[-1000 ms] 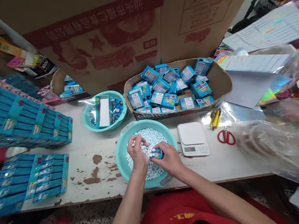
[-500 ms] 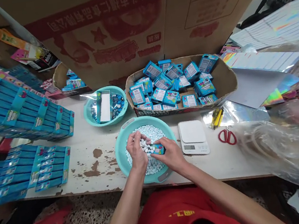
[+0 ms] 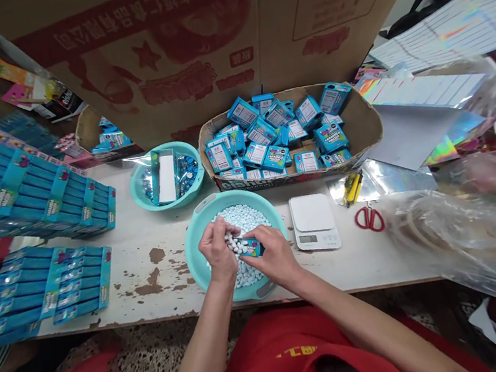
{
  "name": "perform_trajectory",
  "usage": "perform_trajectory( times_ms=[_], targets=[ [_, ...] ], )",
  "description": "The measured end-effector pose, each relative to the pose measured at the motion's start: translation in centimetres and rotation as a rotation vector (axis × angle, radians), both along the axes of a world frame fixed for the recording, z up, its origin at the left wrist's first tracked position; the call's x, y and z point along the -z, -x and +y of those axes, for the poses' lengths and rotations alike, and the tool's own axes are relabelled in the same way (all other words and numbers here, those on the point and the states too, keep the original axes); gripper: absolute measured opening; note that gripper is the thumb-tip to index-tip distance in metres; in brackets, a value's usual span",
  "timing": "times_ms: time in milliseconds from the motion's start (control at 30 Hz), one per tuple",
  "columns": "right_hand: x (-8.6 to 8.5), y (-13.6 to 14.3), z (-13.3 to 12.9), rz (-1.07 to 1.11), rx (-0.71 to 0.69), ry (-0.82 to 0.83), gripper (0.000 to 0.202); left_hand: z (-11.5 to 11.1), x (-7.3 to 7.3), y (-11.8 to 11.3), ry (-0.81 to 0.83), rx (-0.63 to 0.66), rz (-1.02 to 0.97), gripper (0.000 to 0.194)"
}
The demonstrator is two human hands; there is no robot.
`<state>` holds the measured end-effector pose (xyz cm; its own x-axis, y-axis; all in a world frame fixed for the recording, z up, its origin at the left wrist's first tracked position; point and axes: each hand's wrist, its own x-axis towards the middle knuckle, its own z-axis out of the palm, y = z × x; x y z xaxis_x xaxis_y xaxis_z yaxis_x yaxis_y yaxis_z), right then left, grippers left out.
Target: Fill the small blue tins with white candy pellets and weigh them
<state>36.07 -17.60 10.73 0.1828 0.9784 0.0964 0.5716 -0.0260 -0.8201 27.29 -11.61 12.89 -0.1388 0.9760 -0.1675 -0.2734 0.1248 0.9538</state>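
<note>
My left hand (image 3: 220, 257) is cupped around a small heap of white candies (image 3: 235, 244), fingers curled up at its far side. Between the thumb and fingers of my right hand (image 3: 278, 257) is a small blue candy box (image 3: 253, 247), tilted on its side with its left end against the heap. Whether candies are inside the box is hidden. Both hands are over a turquoise basin (image 3: 197, 265), where many loose white candies (image 3: 245, 214) lie. A white digital scale (image 3: 312, 214) stands just right of the basin.
Behind the basin, a cut-down cardboard box (image 3: 364, 125) holds many blue candy boxes (image 3: 276, 158). A smaller turquoise bowl (image 3: 138, 196) is back left. Blue display packs (image 3: 80, 279) are stacked left. Red scissors (image 3: 368, 219), a yellow cutter (image 3: 353, 189) and plastic bags (image 3: 459, 229) lie right.
The view has shifted slightly, so most things appear further left. My right hand has brought the blue box a little closer to the candies in my left hand. Both grips are kept.
</note>
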Motion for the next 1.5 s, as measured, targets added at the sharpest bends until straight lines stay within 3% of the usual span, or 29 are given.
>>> perform_trajectory(
  times_ms=[133,267,667,800,1000,1167,1233,1333,1400,1500],
  targets=[
    [0.3,-0.2,0.0,-0.008,0.003,0.03,0.025,0.1,0.7,-0.2,0.066,-0.012,0.005,0.032],
    [0.3,-0.3,-0.2,-0.017,-0.006,0.008,0.026,-0.1,0.8,-0.3,0.018,-0.02,-0.002,0.032],
    [-0.1,-0.2,-0.1,0.06,-0.016,0.026,0.022,-0.7,-0.2,-0.9,0.025,0.057,-0.021,0.036],
    [-0.3,-0.3,-0.5,0.086,-0.008,-0.012,0.025,-0.6,-1.0,-0.9,-0.019,0.03,-0.039,0.036],
    [-0.1,-0.2,-0.4,0.073,0.016,0.044,0.017,-0.7,-1.0,-1.3,0.028,0.177,0.023,0.036],
    [-1.0,-1.7,-1.8,0.2,0.058,0.029,0.027,0.5,-0.3,-0.6,-0.003,0.101,0.029,0.035],
    [-1.9,-3.5,-3.2,0.277,0.101,-0.002,0.028,1.0,0.9,0.4,0.002,0.178,0.176,0.035],
    [-2.7,-7.2,-5.0,0.333,0.226,-0.014,0.029,1.1,3.6,2.4,-0.018,0.478,0.676,0.023],
    [-2.0,-10.0,-5.6,0.312,0.34,-0.016,0.031,0.9,5.0,3.2,-0.093,0.623,0.954,0.02],
    [0.6,-13.9,-5.1,0.243,0.47,-0.056,0.034,1.4,5.3,2.4,-0.29,0.612,1.003,0.021]
  ],
)
